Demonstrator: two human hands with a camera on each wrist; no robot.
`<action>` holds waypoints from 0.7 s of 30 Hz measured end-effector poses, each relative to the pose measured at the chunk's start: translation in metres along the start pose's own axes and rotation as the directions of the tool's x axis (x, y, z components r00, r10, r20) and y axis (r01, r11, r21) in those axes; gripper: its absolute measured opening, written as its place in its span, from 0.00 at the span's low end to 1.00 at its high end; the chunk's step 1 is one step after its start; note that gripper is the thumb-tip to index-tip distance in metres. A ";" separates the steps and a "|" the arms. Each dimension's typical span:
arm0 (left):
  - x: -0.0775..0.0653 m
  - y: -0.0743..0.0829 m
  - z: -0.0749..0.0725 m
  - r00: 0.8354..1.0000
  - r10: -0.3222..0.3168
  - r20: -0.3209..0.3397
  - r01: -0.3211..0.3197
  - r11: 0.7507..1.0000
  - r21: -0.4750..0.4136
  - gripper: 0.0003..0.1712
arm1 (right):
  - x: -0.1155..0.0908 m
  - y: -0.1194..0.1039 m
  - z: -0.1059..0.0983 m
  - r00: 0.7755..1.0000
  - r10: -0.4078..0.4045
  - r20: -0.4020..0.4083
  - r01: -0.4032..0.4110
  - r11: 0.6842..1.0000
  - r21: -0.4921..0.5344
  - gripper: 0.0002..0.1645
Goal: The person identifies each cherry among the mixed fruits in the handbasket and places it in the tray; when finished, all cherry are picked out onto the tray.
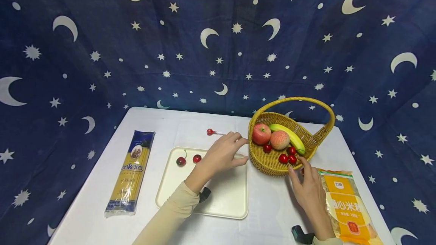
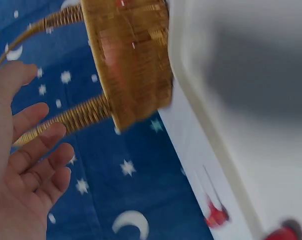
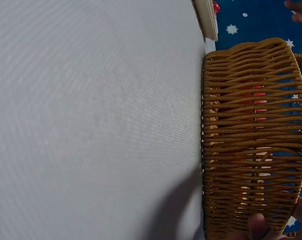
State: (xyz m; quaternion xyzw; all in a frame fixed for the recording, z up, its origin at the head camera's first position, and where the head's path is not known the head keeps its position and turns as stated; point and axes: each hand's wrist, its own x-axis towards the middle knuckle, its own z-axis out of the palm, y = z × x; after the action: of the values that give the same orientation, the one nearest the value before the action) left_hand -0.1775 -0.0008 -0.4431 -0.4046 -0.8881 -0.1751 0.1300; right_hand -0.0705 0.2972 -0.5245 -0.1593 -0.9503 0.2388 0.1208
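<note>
This looks like a staged tabletop set: moon-and-star cloth [image 1: 194, 67] hangs behind a white table [image 1: 269, 203].

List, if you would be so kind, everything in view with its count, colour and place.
Table: 1, white, beneath the things
Backdrop: 1, dark blue with pale moons and stars, behind table
Ankara packet: 1, blue and yellow, table's left
Tray: 1, cream, table's middle
Tray cherries: 2 visible, red, on tray
Lollipop: 1, red, behind tray
Basket: 1, golden-brown, right of tray
Apple: 1, red, in basket
Peach: 1, orange-pink, in basket
Banana: 1, yellow-green, in basket
Basket cherries: 4 visible, red, in basket
Second packet: 1, orange, table's right
Wrist devices: 2, black, one at each wrist
Sleeves: 2, beige, on forearms
Left hand: 1, bare, near basket's left side
Right hand: 1, bare, at basket's near-right rim
</note>
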 end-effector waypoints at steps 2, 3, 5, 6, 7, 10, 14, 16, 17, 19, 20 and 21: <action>0.011 0.010 -0.001 0.998 0.046 0.050 -0.047 0.999 0.020 0.27 | 0.000 0.000 0.000 1.000 0.000 -0.002 0.000 1.000 0.002 0.39; 0.017 0.016 -0.002 0.995 0.071 0.077 -0.073 0.997 0.032 0.27 | 0.001 0.000 0.000 1.000 -0.001 -0.003 0.001 1.000 0.003 0.39; 0.030 0.026 -0.005 0.984 0.113 0.135 -0.123 0.990 0.064 0.28 | 0.001 0.000 -0.001 1.000 0.000 -0.005 0.000 1.000 0.004 0.39; 0.038 0.031 -0.005 0.978 0.130 0.165 -0.145 0.986 0.082 0.28 | 0.001 0.000 -0.001 1.000 0.000 -0.006 0.000 1.000 0.004 0.39; 0.045 0.035 -0.006 0.970 0.139 0.198 -0.161 0.982 0.095 0.28 | 0.001 0.001 -0.001 1.000 0.000 -0.007 0.001 1.000 0.005 0.39; 0.064 0.047 -0.004 0.939 0.129 0.319 -0.181 0.973 0.141 0.28 | 0.000 0.001 -0.001 1.000 -0.001 -0.006 0.001 1.000 0.003 0.39; 0.084 0.060 0.004 0.866 0.043 0.498 -0.165 0.965 0.204 0.31 | -0.001 0.001 -0.001 1.000 -0.003 -0.004 0.003 1.000 -0.002 0.39; 0.093 0.064 0.008 0.830 0.000 0.558 -0.159 0.959 0.236 0.31 | -0.001 0.001 -0.001 1.000 -0.005 -0.005 0.005 1.000 -0.003 0.39; 0.097 0.065 0.010 0.814 -0.017 0.580 -0.160 0.954 0.252 0.31 | -0.001 0.001 -0.001 1.000 -0.007 -0.006 0.007 1.000 -0.003 0.39; 0.106 0.067 0.015 0.791 -0.042 0.611 -0.160 0.949 0.272 0.30 | 0.000 0.001 0.000 1.000 -0.009 -0.006 0.009 1.000 0.000 0.39; 0.111 0.067 0.016 0.781 -0.053 0.622 -0.162 0.945 0.285 0.29 | 0.000 0.002 -0.001 1.000 -0.009 -0.004 0.009 1.000 0.000 0.39; 0.114 0.067 0.018 0.773 -0.063 0.631 -0.161 0.943 0.291 0.28 | 0.000 0.002 -0.001 1.000 -0.009 -0.002 0.009 1.000 -0.001 0.39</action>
State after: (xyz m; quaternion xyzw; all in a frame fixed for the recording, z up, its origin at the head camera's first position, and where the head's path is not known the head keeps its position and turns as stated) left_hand -0.2007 0.1250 -0.4029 -0.4355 -0.8852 0.1252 -0.1057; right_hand -0.0697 0.2990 -0.5247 -0.1552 -0.9510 0.2375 0.1228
